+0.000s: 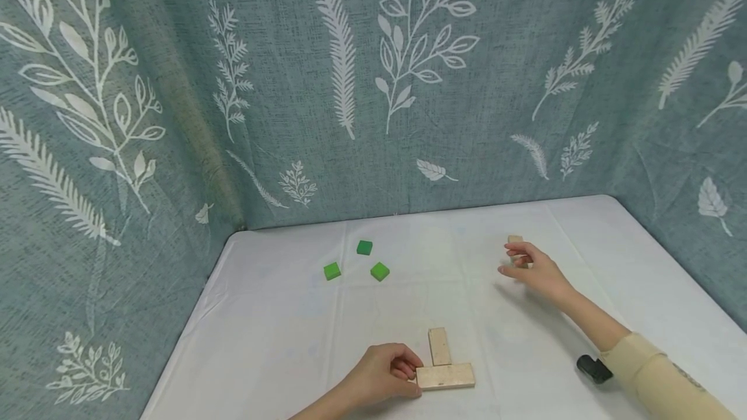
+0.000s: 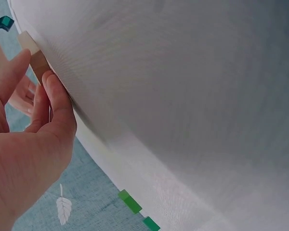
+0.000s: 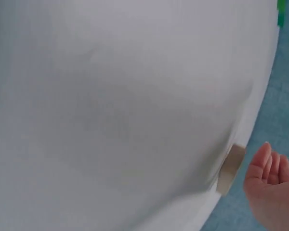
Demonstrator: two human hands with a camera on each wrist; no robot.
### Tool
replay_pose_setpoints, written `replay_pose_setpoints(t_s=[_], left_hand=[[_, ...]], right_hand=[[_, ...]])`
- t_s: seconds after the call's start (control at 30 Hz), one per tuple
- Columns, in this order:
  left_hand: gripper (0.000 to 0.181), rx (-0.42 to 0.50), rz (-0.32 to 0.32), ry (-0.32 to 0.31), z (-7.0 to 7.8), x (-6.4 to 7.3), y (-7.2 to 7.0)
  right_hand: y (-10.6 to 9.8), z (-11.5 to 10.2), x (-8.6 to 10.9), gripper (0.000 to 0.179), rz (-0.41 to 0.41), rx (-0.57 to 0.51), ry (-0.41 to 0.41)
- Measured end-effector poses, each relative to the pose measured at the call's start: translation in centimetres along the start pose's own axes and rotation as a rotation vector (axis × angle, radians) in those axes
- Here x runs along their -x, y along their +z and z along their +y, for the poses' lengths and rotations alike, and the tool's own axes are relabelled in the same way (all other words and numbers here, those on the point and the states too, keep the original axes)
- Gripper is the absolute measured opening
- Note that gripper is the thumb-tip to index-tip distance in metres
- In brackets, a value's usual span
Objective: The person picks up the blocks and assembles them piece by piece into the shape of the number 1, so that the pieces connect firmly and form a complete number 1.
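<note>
A flat wooden block (image 1: 446, 377) lies crosswise near the front of the white table. My left hand (image 1: 382, 373) pinches its left end between thumb and fingers, also seen in the left wrist view, where the hand (image 2: 36, 144) is around the block (image 2: 34, 54). Another wooden block (image 1: 440, 346) meets its back edge, pointing away from me. Over at the right, my right hand (image 1: 539, 271) hovers by a third wooden block (image 1: 515, 238), partly hidden behind the fingers. The right wrist view shows a gap between that block (image 3: 230, 170) and the loosely bent fingers (image 3: 261, 161).
Three green cubes, one darker (image 1: 364, 247) and two lighter ones (image 1: 332, 271), stand at the back left of the white table (image 1: 262, 316). A patterned curtain (image 1: 362, 167) hangs around the back and sides. Below the right sleeve (image 1: 659, 374) is a small black object (image 1: 594, 369).
</note>
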State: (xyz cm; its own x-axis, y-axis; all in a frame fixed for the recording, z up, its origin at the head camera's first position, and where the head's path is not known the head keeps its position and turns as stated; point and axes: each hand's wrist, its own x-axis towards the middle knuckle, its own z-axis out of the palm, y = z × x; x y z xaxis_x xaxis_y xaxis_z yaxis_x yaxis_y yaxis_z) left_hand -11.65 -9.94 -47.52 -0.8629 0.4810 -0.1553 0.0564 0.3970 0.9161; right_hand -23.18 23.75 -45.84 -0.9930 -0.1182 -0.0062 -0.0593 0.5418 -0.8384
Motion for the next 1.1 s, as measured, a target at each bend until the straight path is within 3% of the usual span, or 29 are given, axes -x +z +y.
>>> replay_pose_setpoints(t_s=[0.43,0.8,1.1], left_hand=[[0.027,-0.001,-0.003,-0.017,0.1,0.0,-0.1],[0.027,0.009,-0.002,-0.023,0.3,0.1,-0.1],[0.027,0.028,-0.004,-0.022,0.3,0.2,-0.2]], right_hand=[[-1.7,1.5,-2.0,0.076,0.012,0.081,0.063],[-2.6,3.0,-3.7,0.088,-0.044,0.161,0.066],[-2.5,3.2,-3.8,0.099,-0.102,0.196,0.056]])
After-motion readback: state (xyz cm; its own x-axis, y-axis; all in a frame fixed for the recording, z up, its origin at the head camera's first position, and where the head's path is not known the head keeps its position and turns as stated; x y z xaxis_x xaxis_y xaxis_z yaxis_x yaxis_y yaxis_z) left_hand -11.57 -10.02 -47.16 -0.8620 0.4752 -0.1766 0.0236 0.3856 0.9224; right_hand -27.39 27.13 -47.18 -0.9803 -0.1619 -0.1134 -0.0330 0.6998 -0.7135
